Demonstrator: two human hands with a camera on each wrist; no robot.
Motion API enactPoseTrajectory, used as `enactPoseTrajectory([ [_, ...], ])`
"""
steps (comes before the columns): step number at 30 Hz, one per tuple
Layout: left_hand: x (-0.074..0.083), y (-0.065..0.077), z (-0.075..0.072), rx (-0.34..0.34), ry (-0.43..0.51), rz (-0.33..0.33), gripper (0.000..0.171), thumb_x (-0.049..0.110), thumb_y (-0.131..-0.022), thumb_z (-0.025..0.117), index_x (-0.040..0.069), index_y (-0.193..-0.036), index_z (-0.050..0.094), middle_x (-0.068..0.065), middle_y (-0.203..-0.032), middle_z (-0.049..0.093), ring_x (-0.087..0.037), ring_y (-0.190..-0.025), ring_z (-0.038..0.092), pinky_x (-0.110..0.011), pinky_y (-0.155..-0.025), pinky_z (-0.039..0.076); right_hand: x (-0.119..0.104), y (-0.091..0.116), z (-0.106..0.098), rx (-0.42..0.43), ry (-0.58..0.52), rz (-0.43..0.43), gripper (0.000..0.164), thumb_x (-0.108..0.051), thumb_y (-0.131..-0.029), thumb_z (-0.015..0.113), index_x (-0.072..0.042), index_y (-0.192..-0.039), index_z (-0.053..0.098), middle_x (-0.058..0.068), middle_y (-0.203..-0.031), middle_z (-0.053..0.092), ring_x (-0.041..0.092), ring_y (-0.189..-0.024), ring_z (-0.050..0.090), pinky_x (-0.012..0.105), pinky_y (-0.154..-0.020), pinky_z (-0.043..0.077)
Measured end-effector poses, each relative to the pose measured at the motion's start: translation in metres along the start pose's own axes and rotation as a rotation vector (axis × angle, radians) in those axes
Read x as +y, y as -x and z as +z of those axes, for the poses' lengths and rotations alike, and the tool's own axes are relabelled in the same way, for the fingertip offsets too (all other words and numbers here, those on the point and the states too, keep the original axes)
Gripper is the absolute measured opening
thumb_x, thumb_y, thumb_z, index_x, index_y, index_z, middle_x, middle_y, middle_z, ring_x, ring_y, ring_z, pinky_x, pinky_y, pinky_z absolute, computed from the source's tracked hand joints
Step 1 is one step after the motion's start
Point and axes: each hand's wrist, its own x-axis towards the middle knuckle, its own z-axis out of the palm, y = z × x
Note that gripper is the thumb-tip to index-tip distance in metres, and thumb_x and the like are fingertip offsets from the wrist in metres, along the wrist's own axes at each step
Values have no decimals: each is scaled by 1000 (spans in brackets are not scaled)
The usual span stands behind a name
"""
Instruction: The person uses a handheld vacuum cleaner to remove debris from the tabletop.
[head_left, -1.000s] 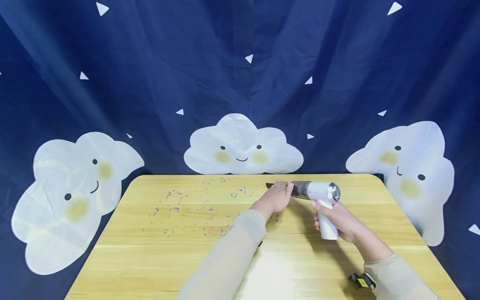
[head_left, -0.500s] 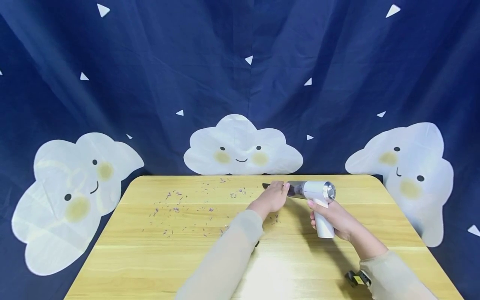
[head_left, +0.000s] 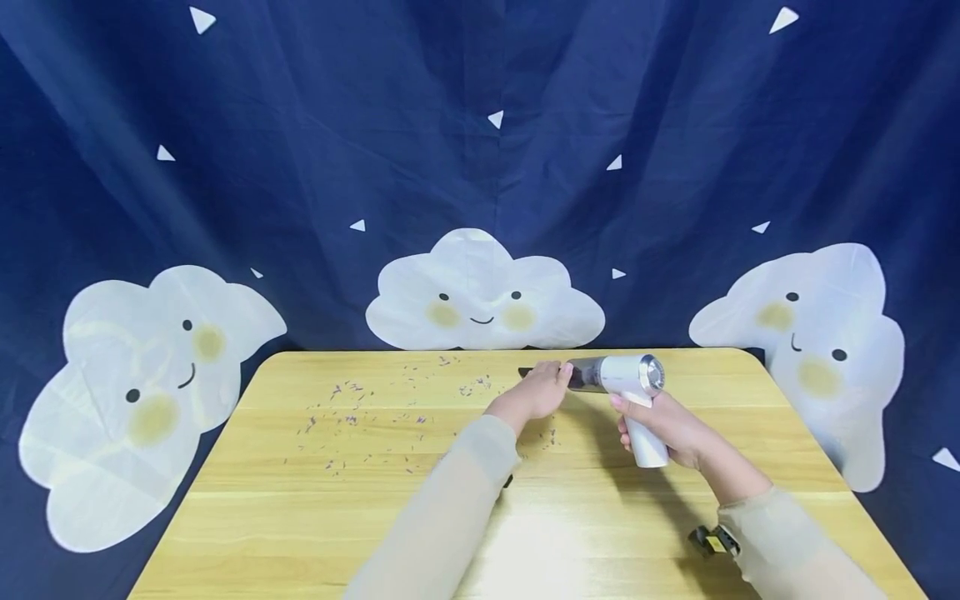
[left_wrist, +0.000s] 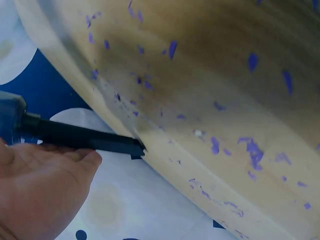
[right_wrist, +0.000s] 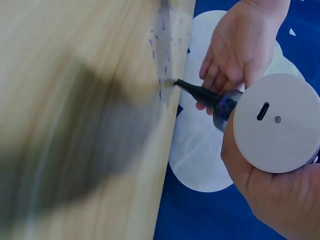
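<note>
My right hand grips the white handle of a handheld vacuum cleaner, which has a silver end cap and a dark see-through cup. Its slim black nozzle points left across the table's far part. Over the nozzle in the head view lies my left hand, hiding most of it. The right wrist view shows the left palm facing the nozzle, its fingers fairly straight and not wrapped round it. Purple shavings are scattered on the wood near the nozzle tip.
The light wooden table has more purple shavings strewn over its left and middle back. Behind its far edge hangs a dark blue curtain with white clouds. A black wrist device sits at the right cuff.
The vacuum cleaner and both hands have shifted a little to the left along the table's far part. The shavings look much the same.
</note>
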Motion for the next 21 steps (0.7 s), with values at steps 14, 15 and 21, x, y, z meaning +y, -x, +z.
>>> enactPoseTrajectory([
  [14, -4, 6, -28, -221, 155, 42, 74, 64, -103, 8, 22, -162, 18, 0, -168, 13, -21, -153, 8, -42, -124, 11, -30, -2, -15, -83, 143, 4, 25, -23, -104, 56, 0, -110, 47, 8, -74, 61, 17, -63, 63, 31, -57, 54],
  [15, -4, 5, -29, -233, 160, 48, 74, 65, -102, 7, 22, -162, 18, 0, -168, 14, -21, -153, 9, -42, -124, 11, -32, -2, -17, -83, 150, 7, 25, -23, -104, 56, -1, -110, 47, 7, -74, 61, 17, -63, 62, 31, -57, 54],
  [21, -2, 4, -33, -305, 212, 3, 77, 73, -98, 9, 30, -162, 16, 4, -167, 16, -22, -153, 9, -46, -123, 11, -44, -1, -23, -106, 184, 24, 26, -25, -104, 57, -2, -110, 47, 8, -73, 60, 18, -62, 62, 31, -54, 52],
])
